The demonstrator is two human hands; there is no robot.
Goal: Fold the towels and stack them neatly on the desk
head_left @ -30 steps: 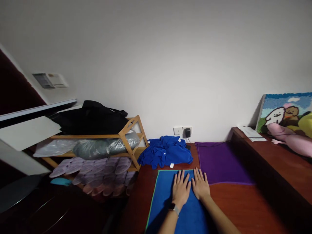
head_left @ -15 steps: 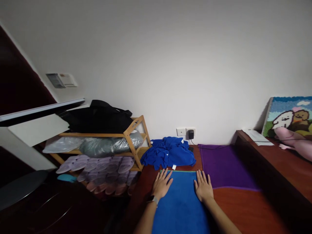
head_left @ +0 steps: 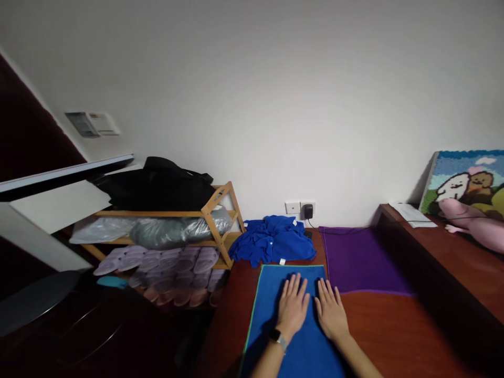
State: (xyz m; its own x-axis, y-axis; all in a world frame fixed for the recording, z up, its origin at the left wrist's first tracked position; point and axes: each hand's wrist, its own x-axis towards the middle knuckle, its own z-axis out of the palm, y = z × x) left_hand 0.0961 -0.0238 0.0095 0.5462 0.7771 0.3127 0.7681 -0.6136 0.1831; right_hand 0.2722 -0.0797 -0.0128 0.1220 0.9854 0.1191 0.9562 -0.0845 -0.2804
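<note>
– Well, both hands are palm down: left hand [head_left: 292, 311] inside the blue cloth [head_left: 271, 299], right hand [head_left: 333, 315] along its right side. What are the fingers doing?

– Straight out and released, gripping nothing! Broad palms would spread any push across soft fabric instead of pinching up a ridge. How hard they bear down, I cannot tell.

– And where's that cloth lying?

– Lengthwise on the worktop [head_left: 394, 331], right in front of the person, green-edged far end towards the wall [head_left: 255, 131]. That puts it within easy reach of both arms, I'd say.

– The neighbours?

– Purple cloth [head_left: 362, 262] spread out to the right, crumpled blue fabric [head_left: 275, 241] heaped just beyond the far edge. Neither is under the palms, so the smooth blue surface has them to itself.
</note>
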